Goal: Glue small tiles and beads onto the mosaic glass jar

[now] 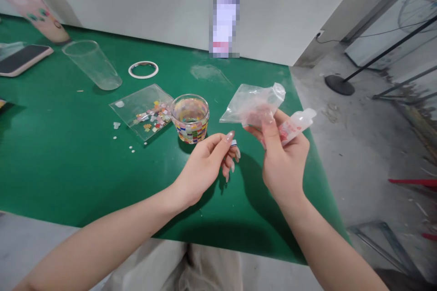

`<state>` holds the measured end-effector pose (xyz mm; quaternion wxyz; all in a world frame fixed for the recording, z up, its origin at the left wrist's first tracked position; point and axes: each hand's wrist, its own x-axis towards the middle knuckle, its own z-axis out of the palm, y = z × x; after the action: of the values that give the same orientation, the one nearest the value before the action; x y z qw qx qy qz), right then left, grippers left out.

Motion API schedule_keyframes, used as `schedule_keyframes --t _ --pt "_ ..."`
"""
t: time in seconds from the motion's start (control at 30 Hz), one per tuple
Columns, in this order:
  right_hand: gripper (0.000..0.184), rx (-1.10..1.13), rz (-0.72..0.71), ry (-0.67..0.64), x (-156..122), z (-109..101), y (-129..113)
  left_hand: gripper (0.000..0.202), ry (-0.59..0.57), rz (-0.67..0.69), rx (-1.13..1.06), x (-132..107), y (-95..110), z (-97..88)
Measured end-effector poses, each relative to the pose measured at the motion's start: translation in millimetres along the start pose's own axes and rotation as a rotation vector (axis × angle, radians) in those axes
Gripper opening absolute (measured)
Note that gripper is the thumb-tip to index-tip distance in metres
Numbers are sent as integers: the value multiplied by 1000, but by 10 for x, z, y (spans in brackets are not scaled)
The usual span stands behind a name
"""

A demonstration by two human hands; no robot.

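My left hand [213, 159] pinches a small white-and-blue mosaic tile [234, 143] between thumb and finger, just right of the cup. Away to its right, my right hand [282, 145] is closed around a white glue bottle [295, 126] with red print, its nozzle pointing up and right. The same hand holds a clear plastic bag [244, 102] in its fingertips. A clear glass cup [190, 122] covered in coloured mosaic tiles stands upright near my left hand. Beside the cup lies a clear flat tray [131, 116] with several loose coloured tiles [159, 118] on it.
On the green table [85, 168] are a white ring [143, 70], a clear plastic cup [94, 66], a phone [25, 60] and a pink tumbler [37, 9]. A blurred screen [225, 25] leans on the wall. A stand base [339, 85] is on the floor at right.
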<state>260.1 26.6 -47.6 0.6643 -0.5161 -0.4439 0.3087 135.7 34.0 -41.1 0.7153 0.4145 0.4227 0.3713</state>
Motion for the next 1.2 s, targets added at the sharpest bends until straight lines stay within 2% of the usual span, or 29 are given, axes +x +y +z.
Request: schedule_keyframes --t 0.1,0.27,0.53,1.2 --pt "18 -8 5 4 -28 16 1 36 -35 -8 6 -6 -30 1" --pt "20 -74 -42 -4 -101 56 -18 37 2 29 -21 7 -74 -8" --pt "22 -93 -69 -56 -204 102 12 36 -15 -59 -289 22 -61 -8" --pt "21 -167 -169 -36 -217 142 15 38 -39 -120 -460 -4 1 -12"
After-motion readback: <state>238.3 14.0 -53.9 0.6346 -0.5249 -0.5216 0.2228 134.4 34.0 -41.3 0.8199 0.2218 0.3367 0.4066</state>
